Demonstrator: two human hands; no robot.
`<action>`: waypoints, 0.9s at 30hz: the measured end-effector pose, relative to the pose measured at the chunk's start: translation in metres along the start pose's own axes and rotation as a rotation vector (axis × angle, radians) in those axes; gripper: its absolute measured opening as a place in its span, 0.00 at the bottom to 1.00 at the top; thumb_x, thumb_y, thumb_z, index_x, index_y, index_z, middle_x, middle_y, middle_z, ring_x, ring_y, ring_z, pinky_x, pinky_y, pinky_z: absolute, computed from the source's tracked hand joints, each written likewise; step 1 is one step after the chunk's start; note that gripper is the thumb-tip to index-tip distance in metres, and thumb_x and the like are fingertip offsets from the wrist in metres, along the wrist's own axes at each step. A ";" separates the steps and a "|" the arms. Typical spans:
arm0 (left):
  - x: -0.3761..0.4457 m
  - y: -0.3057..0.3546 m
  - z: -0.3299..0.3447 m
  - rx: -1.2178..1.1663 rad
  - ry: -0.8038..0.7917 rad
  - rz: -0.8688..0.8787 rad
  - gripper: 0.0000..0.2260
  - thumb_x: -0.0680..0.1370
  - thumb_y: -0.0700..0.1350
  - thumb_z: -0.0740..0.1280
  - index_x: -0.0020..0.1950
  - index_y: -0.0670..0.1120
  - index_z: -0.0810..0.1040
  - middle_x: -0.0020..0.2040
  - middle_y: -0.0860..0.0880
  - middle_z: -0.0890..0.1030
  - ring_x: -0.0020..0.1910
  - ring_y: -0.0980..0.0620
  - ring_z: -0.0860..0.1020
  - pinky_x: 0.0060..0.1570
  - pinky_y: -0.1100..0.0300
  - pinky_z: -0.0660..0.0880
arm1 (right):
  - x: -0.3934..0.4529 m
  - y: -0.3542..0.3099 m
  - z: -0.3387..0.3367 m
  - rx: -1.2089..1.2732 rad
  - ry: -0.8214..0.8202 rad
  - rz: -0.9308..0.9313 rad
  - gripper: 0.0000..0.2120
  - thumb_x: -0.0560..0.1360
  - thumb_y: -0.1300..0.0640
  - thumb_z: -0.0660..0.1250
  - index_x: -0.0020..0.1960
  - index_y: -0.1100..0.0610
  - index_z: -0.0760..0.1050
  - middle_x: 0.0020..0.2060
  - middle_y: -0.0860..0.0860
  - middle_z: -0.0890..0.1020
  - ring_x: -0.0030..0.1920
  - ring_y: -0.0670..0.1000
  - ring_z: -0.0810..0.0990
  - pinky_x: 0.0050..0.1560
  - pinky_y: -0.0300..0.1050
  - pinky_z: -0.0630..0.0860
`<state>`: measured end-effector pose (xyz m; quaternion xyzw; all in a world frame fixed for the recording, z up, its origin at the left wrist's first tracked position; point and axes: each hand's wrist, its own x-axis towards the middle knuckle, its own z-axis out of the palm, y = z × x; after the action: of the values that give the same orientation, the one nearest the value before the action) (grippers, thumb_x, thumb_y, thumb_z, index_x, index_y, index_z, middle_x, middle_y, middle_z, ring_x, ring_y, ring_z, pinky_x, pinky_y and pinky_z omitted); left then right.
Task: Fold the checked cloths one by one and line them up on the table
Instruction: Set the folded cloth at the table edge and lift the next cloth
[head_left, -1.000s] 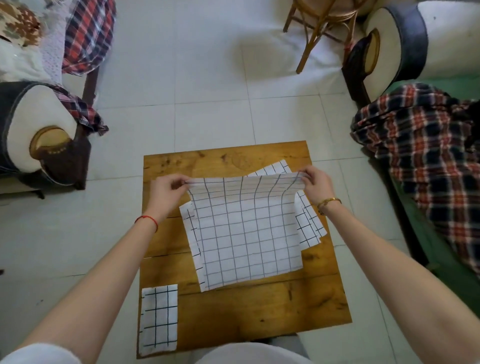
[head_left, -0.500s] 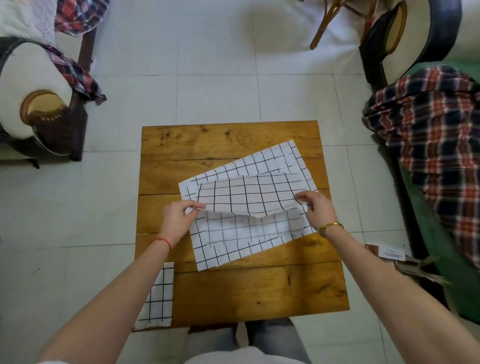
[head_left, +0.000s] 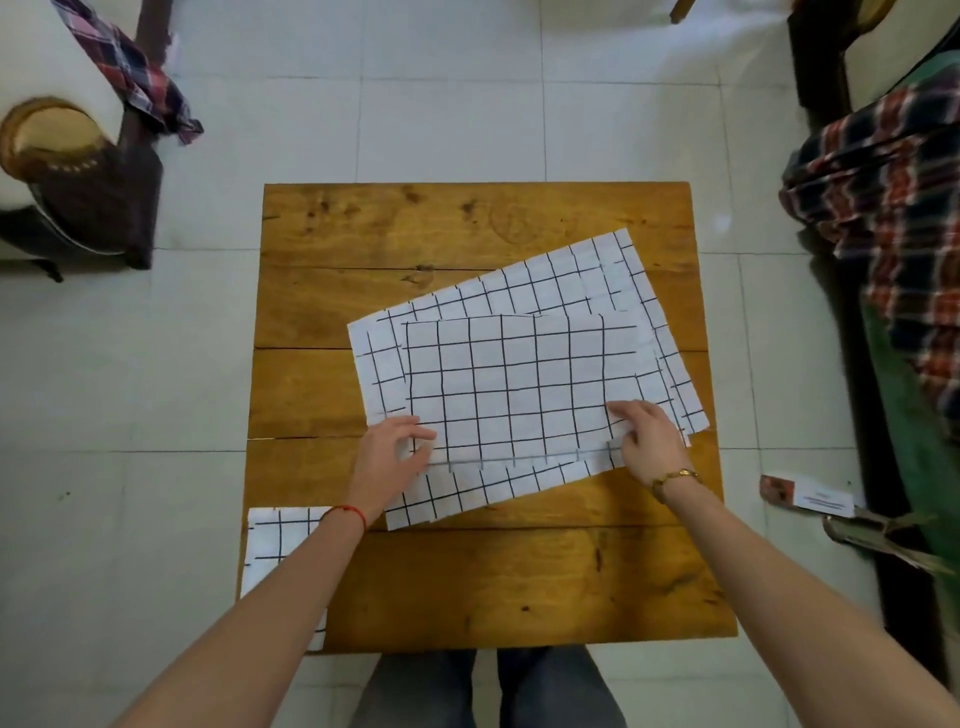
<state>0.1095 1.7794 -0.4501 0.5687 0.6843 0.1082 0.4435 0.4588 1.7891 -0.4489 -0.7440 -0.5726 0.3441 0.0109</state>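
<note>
A white cloth with a black grid (head_left: 519, 389), folded in half, lies on a skewed pile of the same checked cloths (head_left: 571, 270) in the middle of the wooden table (head_left: 467, 223). My left hand (head_left: 395, 449) pinches the folded cloth's near left corner. At its near right corner, my right hand (head_left: 649, 436) holds the edge with fingers on top. One small folded checked cloth (head_left: 270, 540) sits at the table's near left corner, partly hidden by my left forearm.
A dark wooden armchair end (head_left: 78, 171) stands on the tiled floor at the left. A sofa draped with red and blue plaid fabric (head_left: 893, 208) runs along the right. A printed card (head_left: 810, 496) lies on the floor by the table's right side.
Both hands brought the cloth's far edge toward me and down, so the lifted cloth now lies folded in half on the pile. The camera tilted further down.
</note>
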 end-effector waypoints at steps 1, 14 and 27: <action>0.002 0.001 0.002 -0.004 0.026 0.009 0.05 0.76 0.48 0.70 0.51 0.53 0.83 0.59 0.53 0.79 0.60 0.56 0.74 0.64 0.57 0.69 | 0.002 0.003 0.003 0.019 0.011 0.006 0.22 0.74 0.67 0.60 0.65 0.51 0.72 0.64 0.52 0.72 0.65 0.53 0.71 0.67 0.48 0.69; 0.103 0.020 -0.012 -0.197 0.429 -0.243 0.13 0.77 0.49 0.67 0.57 0.43 0.78 0.44 0.50 0.79 0.44 0.53 0.76 0.47 0.61 0.73 | 0.101 -0.035 -0.035 0.470 0.525 0.178 0.10 0.75 0.48 0.62 0.47 0.54 0.72 0.40 0.49 0.76 0.46 0.52 0.76 0.43 0.44 0.72; 0.152 0.025 -0.004 -0.298 0.376 -0.510 0.14 0.76 0.52 0.69 0.34 0.46 0.73 0.42 0.48 0.75 0.43 0.50 0.73 0.53 0.55 0.73 | 0.145 -0.041 -0.024 0.554 0.305 0.417 0.16 0.73 0.53 0.65 0.29 0.53 0.66 0.28 0.47 0.70 0.31 0.46 0.68 0.37 0.39 0.68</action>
<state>0.1292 1.9221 -0.5051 0.2784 0.8507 0.1956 0.4007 0.4527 1.9367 -0.4860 -0.8562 -0.2859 0.3660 0.2265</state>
